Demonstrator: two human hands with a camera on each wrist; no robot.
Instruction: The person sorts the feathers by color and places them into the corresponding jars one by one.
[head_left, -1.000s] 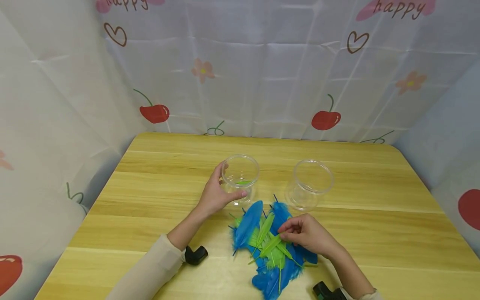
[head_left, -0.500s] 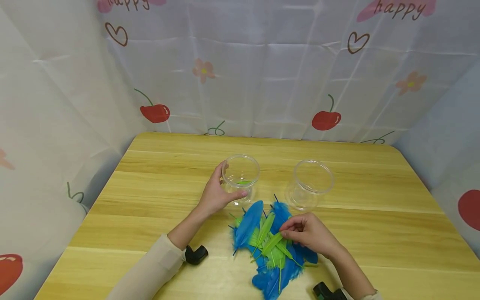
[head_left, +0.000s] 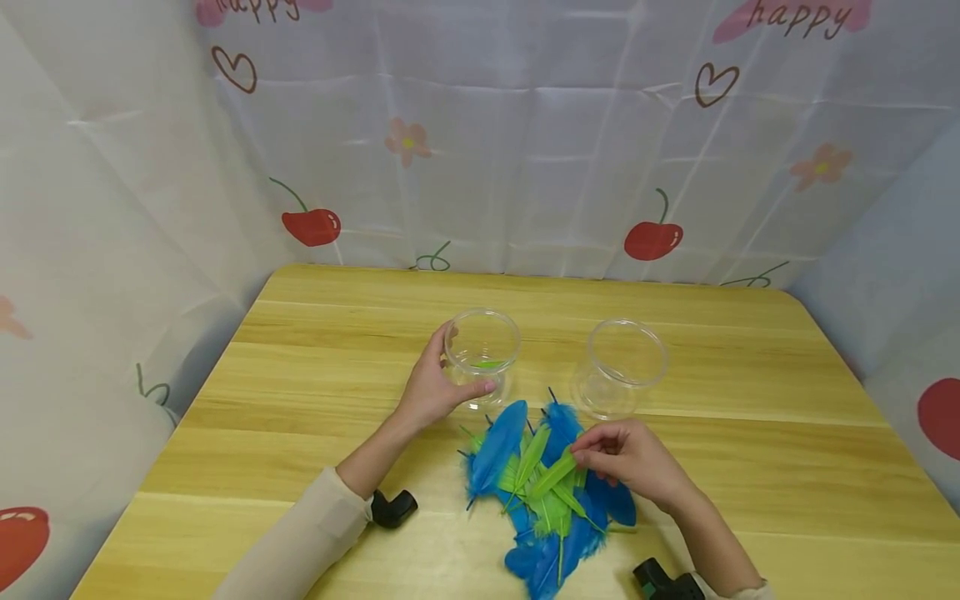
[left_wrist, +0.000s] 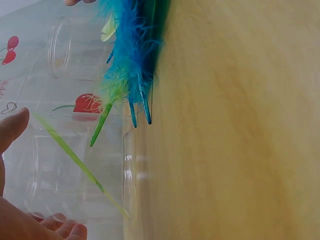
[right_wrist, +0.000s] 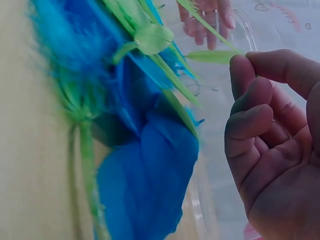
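A pile of blue and green feathers [head_left: 543, 492] lies on the wooden table [head_left: 300, 375] near its front edge. My right hand [head_left: 618, 458] pinches one green feather [head_left: 552, 476] at its tip and holds it just above the pile; the same green feather [right_wrist: 212, 56] shows between the fingertips [right_wrist: 245, 67] in the right wrist view. My left hand [head_left: 435, 387] grips the left clear jar [head_left: 482, 354], which has a green feather [left_wrist: 80, 165] inside. A second clear jar [head_left: 621, 367] stands to its right, with nothing visible in it.
Patterned plastic sheets with cherries and hearts [head_left: 480, 142] wall the table on three sides. Black wrist-camera mounts [head_left: 393, 507] show at both forearms. Bare wood stretches left and right of the jars.
My right hand has lifted slightly and shifted right, raising the pinched green feather off the pile. My left hand stays on the jar.
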